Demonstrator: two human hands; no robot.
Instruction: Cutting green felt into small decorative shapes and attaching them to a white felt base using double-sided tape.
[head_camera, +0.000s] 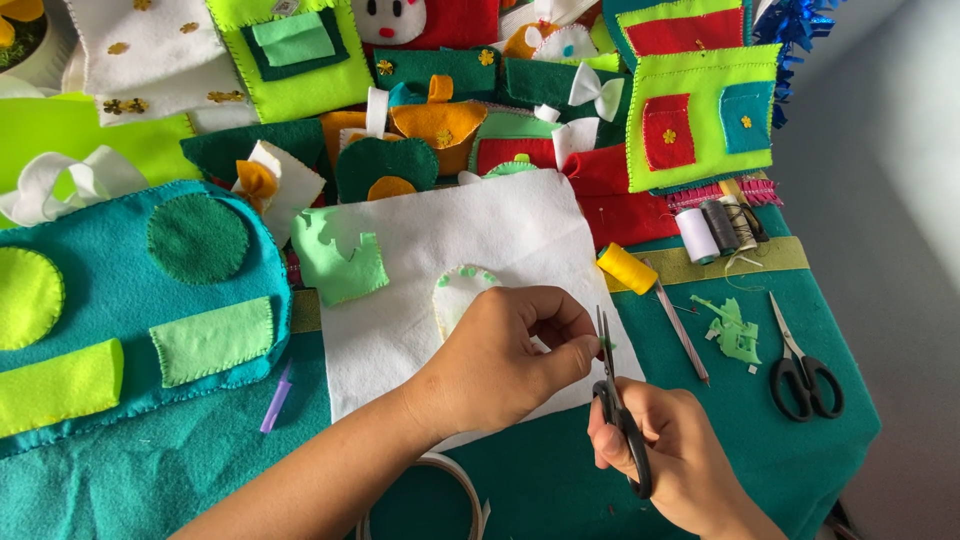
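My left hand (510, 350) pinches a tiny green felt piece at its fingertips, over a white felt sheet (420, 300). My right hand (660, 450) grips black-handled scissors (615, 400) with the blades pointing up at that tiny piece. A white oval patch with green scalloped edging (455, 290) lies on the sheet just behind my left hand. A light green felt scrap (340, 262) rests on the sheet's left corner.
A second pair of black scissors (800, 370) and green felt offcuts (735, 332) lie at right. A yellow thread spool (627, 268), a pencil (682, 335) and more spools (715, 230) sit behind. A teal felt panel (120, 300) fills the left. Felt crafts crowd the back. The table edge runs at right.
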